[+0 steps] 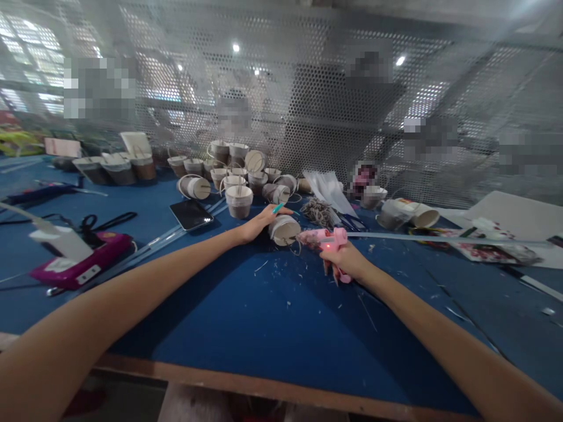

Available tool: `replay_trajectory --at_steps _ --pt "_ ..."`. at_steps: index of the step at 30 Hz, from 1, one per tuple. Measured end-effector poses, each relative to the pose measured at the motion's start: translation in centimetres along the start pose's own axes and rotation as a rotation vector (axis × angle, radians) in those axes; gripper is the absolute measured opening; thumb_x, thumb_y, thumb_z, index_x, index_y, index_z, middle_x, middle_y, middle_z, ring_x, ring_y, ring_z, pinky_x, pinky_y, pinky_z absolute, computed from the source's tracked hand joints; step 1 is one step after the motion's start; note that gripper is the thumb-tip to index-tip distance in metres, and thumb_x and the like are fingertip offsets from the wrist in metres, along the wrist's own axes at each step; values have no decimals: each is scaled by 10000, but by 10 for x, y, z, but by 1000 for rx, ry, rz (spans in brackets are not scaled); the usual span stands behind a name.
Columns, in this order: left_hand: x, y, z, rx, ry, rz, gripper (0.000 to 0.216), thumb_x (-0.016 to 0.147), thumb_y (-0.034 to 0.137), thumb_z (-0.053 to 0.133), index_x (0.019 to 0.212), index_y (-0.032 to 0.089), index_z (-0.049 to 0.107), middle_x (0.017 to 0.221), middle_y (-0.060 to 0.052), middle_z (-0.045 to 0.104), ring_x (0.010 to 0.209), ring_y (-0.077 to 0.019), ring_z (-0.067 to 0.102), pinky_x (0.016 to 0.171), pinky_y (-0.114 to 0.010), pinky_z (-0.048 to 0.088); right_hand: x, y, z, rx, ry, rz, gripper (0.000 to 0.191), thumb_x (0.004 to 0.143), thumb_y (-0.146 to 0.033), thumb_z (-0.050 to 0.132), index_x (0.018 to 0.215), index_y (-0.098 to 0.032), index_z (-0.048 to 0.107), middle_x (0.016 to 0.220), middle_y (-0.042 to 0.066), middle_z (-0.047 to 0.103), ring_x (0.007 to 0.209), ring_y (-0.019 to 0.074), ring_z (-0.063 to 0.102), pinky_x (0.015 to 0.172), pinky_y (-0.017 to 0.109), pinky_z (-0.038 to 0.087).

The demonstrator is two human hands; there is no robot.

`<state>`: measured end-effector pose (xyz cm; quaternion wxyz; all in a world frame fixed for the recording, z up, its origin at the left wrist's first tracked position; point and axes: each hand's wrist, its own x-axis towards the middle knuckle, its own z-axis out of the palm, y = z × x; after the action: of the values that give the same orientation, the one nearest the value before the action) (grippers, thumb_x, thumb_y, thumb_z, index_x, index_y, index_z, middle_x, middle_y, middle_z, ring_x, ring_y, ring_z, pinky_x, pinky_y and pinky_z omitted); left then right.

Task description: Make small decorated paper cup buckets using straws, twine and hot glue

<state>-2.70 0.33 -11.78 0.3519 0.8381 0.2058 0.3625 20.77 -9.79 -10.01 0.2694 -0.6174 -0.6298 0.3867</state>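
My left hand is closed on a small pale cup lying tipped on its side, its open mouth turned toward me. A loop of thin cord hangs at the cup's rim. My right hand grips a pink hot glue gun by its handle, and a small red light glows on its body. The gun's nozzle is at the cup's rim; whether it touches cannot be told. A long clear glue stick juts from the back of the gun to the right.
Behind my hands stand several more cups with cord handles. A bundle of grey cord and white strips lie beyond the gun. Left are a phone and a purple power strip. A perforated metal screen rises behind the blue table.
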Motion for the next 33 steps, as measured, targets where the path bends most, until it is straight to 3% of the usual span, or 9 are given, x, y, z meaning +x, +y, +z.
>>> replay_trajectory --at_steps 6,10,17,22,25,30,33 --pt "0 2 0 -15 -5 11 547 906 537 221 1216 207 528 1286 -82 468 1224 -257 370 1094 -450 177 -1 -2 1 -53 43 -24 180 626 -148 516 484 -194 415 324 -58 440 266 64 416 268 153 318" --pt "0 2 0 -13 -9 8 559 904 543 219 1215 197 529 1285 -88 459 1220 -254 371 1097 -440 181 -6 -7 1 31 -23 -6 28 638 -185 525 634 -170 549 447 -32 571 279 77 450 278 182 379" --pt "0 0 -1 -8 -17 9 567 897 560 215 1219 211 524 1283 -81 466 1229 -249 367 1103 -443 179 -5 -6 0 79 -80 -23 143 679 -226 545 795 -166 604 504 -20 615 282 79 449 279 201 387" --pt "-1 1 -1 -20 -7 -7 561 891 557 239 1204 197 534 1285 -92 451 1231 -255 362 1101 -443 185 -5 -1 -7 57 -85 -92 96 681 -280 574 659 -189 557 419 -37 552 279 79 437 295 205 375" --pt "0 -1 0 20 1 -7 560 895 550 228 1203 194 531 1262 -97 457 1226 -253 360 1104 -449 166 -7 2 -9 20 -41 -99 190 665 -306 601 555 -204 486 326 -57 448 269 78 407 298 204 347" --pt "0 -2 0 40 -9 -15 536 901 530 245 1222 189 505 1256 -104 426 1242 -248 331 1111 -442 139 -10 1 -8 3 -42 -88 181 666 -349 599 607 -206 504 325 -63 435 259 88 386 282 216 311" --pt "0 -1 1 68 -15 -22 534 899 539 246 1233 199 487 1232 -99 413 1233 -247 329 1111 -445 142 -13 1 -21 -95 -40 -81 178 690 -359 574 619 -205 522 322 -61 425 250 87 360 283 223 286"
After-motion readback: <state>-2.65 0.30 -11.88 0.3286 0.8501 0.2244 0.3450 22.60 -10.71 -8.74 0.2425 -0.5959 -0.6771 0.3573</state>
